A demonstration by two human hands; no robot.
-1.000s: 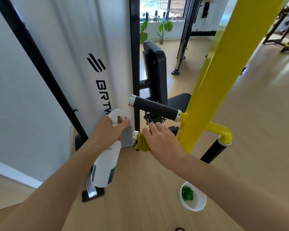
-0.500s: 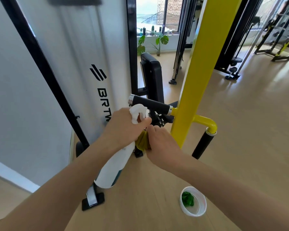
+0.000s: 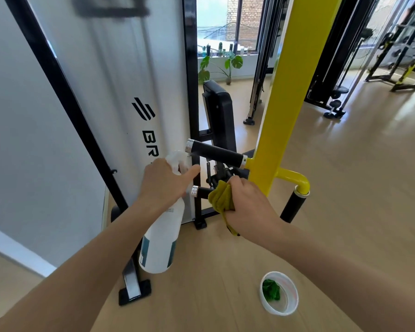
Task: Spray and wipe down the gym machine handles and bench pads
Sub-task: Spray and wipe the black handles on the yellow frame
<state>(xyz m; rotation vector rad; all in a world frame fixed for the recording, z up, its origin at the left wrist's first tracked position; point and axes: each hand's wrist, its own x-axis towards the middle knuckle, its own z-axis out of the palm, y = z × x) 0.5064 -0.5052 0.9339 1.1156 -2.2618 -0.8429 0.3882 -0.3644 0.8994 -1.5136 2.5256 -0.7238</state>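
My left hand [image 3: 164, 184] grips the neck of a white spray bottle [image 3: 162, 238], its index finger stretched forward, the nozzle just below the upper black handle [image 3: 216, 153]. That handle sticks out left from the yellow post [image 3: 283, 104]. My right hand [image 3: 248, 204] holds a yellow-green cloth [image 3: 222, 196] wrapped on the lower black handle [image 3: 200, 190], whose chrome end cap shows to the left. A third black handle [image 3: 292, 207] hangs under a yellow elbow at the right. The black back pad [image 3: 219, 111] stands upright behind the handles.
A white shroud [image 3: 120, 92] in a black frame stands at the left, its foot [image 3: 134, 292] on the wood floor. A white bucket [image 3: 279, 293] holding a green cloth sits on the floor near my right forearm. Other racks [image 3: 400, 68] and a plant [image 3: 228, 65] are far back.
My left hand with the bottle has drawn back left, off the cloth, and its index finger has straightened. My right hand has slid the cloth right along the lower handle, baring the chrome cap.
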